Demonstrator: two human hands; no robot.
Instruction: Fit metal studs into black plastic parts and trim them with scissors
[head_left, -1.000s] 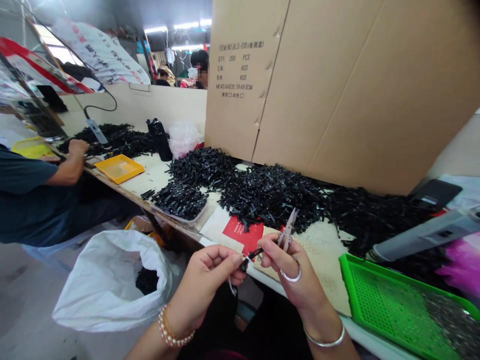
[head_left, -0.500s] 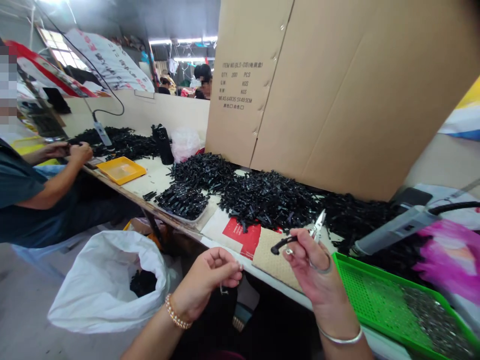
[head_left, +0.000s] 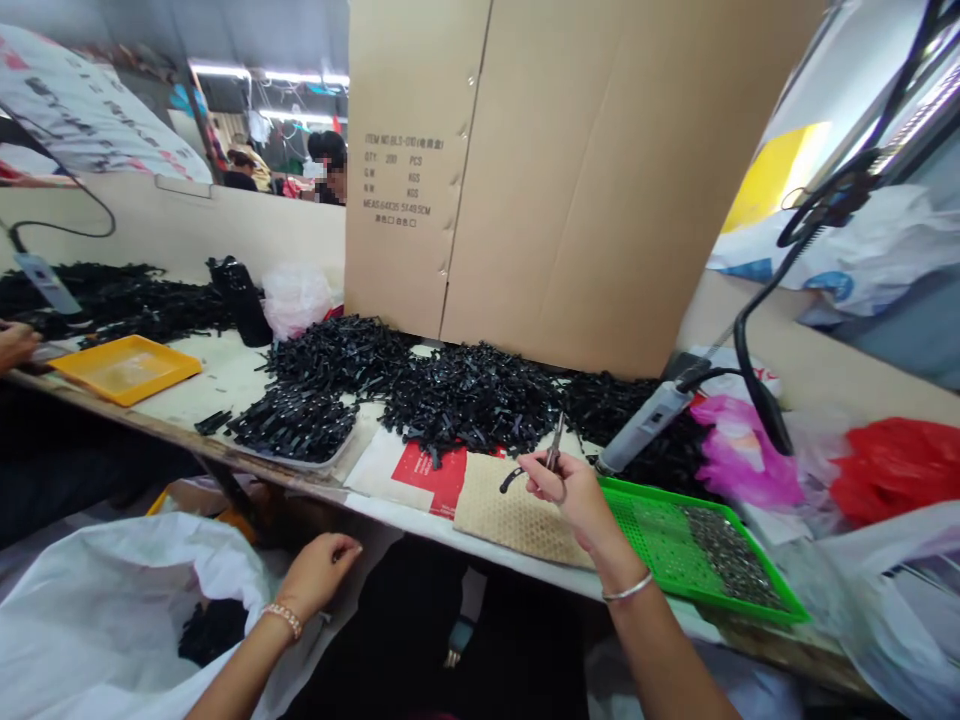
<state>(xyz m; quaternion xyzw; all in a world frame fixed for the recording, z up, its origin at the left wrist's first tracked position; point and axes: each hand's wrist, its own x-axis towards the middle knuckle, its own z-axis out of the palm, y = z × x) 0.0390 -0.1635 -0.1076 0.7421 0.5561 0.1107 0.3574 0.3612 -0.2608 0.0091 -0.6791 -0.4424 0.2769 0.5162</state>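
My right hand [head_left: 566, 490] is raised over the front edge of a tan textured mat [head_left: 495, 510], with its fingers wrapped round small metal pliers [head_left: 556, 440]. Their bare metal tip points up, and a curved black piece [head_left: 512, 480] sticks out to the left of the fingers. My left hand [head_left: 319, 575] hangs below the table edge, beside the open white sack [head_left: 247, 560]. Its fingers are curled together, and whatever they hold is hidden. Dark pieces [head_left: 212, 632] lie inside the sack.
Heaps of small black strips [head_left: 472, 395] cover the table before a tall cardboard sheet [head_left: 570, 200]. A green tray [head_left: 637, 540] of small metal parts stands right, under a grey handheld device [head_left: 645, 425]. An orange tray [head_left: 127, 370] lies left, near another person's hand [head_left: 16, 345].
The view has swung to the right. My left hand has moved away from my right hand, down and left to the sack. The right hand still grips the pliers.
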